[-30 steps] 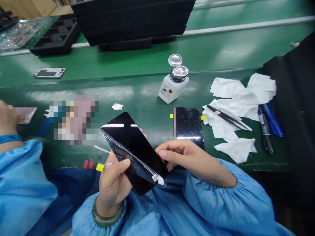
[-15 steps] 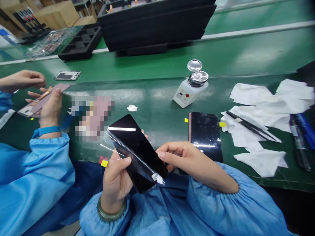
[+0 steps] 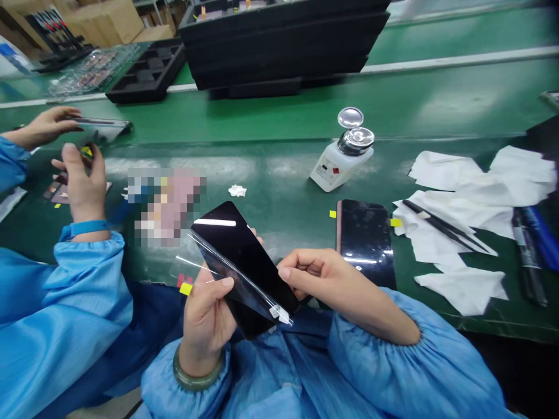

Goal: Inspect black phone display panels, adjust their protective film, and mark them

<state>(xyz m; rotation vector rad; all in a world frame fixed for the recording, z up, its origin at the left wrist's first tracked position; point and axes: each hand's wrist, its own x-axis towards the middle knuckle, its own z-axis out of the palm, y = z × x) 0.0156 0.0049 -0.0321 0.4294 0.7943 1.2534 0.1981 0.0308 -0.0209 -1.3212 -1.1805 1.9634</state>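
My left hand grips a black phone screen tilted over my lap, thumb pressed on a clear protective film that lies half lifted across the glass. The film has a yellow tab at its left end and a white tab near the phone's lower edge. My right hand is curled against the phone's right edge, fingers closed by the white tab. A second dark phone lies flat on the green table just beyond my right hand.
A white solvent dispenser with a metal cap stands mid-table. White wipes, black tweezers and markers lie at right. Black trays are stacked at the back. A co-worker's hands handle phones at left.
The view swung left and the co-worker's hands came into sight, one lifting a phone from the table. My own hands and the phone have hardly moved.
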